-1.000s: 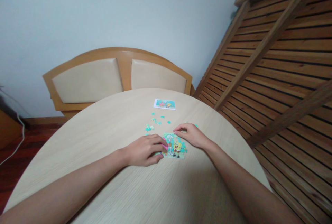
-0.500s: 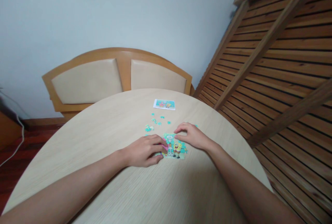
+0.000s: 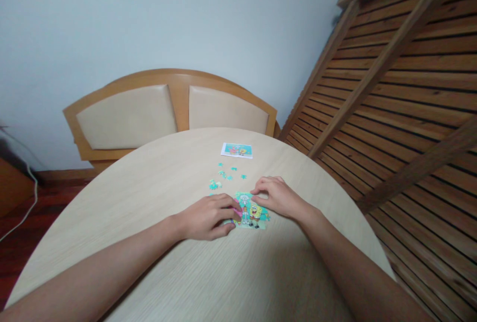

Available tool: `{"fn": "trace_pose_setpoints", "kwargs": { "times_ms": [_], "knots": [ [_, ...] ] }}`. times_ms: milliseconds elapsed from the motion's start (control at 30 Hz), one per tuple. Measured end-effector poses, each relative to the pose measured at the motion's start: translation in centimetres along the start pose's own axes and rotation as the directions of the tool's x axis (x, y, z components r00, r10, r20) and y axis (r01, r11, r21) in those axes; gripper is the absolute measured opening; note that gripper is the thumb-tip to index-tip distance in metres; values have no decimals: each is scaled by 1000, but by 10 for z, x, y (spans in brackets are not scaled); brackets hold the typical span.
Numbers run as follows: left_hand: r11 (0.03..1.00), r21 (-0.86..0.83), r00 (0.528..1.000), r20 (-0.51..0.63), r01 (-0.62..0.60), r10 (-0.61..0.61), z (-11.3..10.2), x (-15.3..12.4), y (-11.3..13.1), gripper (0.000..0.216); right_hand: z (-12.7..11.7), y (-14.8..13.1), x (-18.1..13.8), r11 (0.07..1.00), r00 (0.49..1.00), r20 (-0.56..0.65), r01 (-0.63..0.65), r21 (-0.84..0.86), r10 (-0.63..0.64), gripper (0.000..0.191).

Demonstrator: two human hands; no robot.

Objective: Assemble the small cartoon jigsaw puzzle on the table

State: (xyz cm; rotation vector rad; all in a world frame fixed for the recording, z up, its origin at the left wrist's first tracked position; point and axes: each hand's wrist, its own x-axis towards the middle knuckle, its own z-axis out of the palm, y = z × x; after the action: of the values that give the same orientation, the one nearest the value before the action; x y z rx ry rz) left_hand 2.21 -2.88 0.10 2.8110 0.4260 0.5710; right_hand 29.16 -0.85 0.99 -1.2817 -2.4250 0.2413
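Note:
A partly joined cartoon jigsaw puzzle (image 3: 255, 211) lies flat on the table, showing a yellow square figure and a pale teal one. Over its left part rests my left hand (image 3: 210, 216), open, palm down, fingers apart and covering some of a pink figure. My right hand (image 3: 278, 195) is at the puzzle's upper right edge. Its thumb and index finger are bent close together in a pinch; whatever is between the tips is too small to make out. Beyond my left hand lie loose teal puzzle pieces (image 3: 213, 185).
Several more loose pieces (image 3: 229, 178) are scattered toward the far side. Behind them lies a picture card (image 3: 237, 150). The round wooden table (image 3: 149, 272) has a padded chair back (image 3: 126, 116) behind it and a slatted wooden panel (image 3: 402, 93) to the right.
The thumb and index fingertips of my right hand have drawn slightly closer together at the puzzle's edge. My left hand stays in place on the puzzle. The view shifts very slightly.

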Motion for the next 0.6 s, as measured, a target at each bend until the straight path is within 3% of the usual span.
{"fn": "trace_pose_setpoints", "kwargs": {
  "times_ms": [433, 533, 600],
  "knots": [
    [1000, -8, 999, -50, -18, 17, 0, 0, -1, 23, 1, 0, 1, 998, 998, 6, 55, 24, -55, 12],
    [989, -5, 971, -188, 149, -147, -1, 0, -6, 22, 1, 6, 0, 997, 999, -22, 51, 62, -50, 15],
    [940, -15, 892, -310, 341, -329, -2, -2, -14, 21, 0, 15, 0, 998, 998, -63, 28, 60, -24, 16]
  ]
}}
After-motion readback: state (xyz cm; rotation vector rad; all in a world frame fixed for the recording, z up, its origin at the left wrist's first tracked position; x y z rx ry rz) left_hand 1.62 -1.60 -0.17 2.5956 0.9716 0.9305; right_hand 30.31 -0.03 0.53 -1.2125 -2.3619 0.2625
